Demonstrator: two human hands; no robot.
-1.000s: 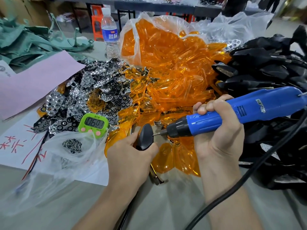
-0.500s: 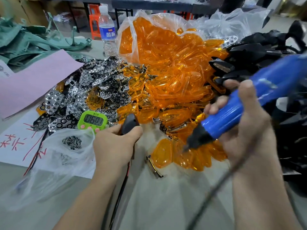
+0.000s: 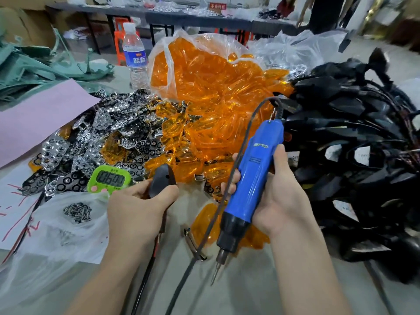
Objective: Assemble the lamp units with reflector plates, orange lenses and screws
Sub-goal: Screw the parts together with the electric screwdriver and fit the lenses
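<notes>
My left hand [image 3: 136,212] grips a black lamp unit [image 3: 161,180] whose wires trail down toward me. My right hand [image 3: 276,196] holds a blue electric screwdriver [image 3: 252,178] upright, bit pointing down at the table, apart from the lamp unit. Orange lenses [image 3: 213,105] spill from a clear bag in the middle. Shiny reflector plates [image 3: 95,142] lie heaped at the left. A small heap of screws [image 3: 77,212] rests on a plastic bag near my left hand.
A green digital timer [image 3: 110,179] stands beside the lamp unit. Black lamp housings with wires [image 3: 354,155] are piled at the right. A water bottle [image 3: 135,57] stands behind the plates. Pink paper [image 3: 38,117] and green cloth lie at the left.
The right hand pulled the screwdriver away from the lamp unit and swung it upright, bit down. The left hand moved the lamp unit slightly left and up.
</notes>
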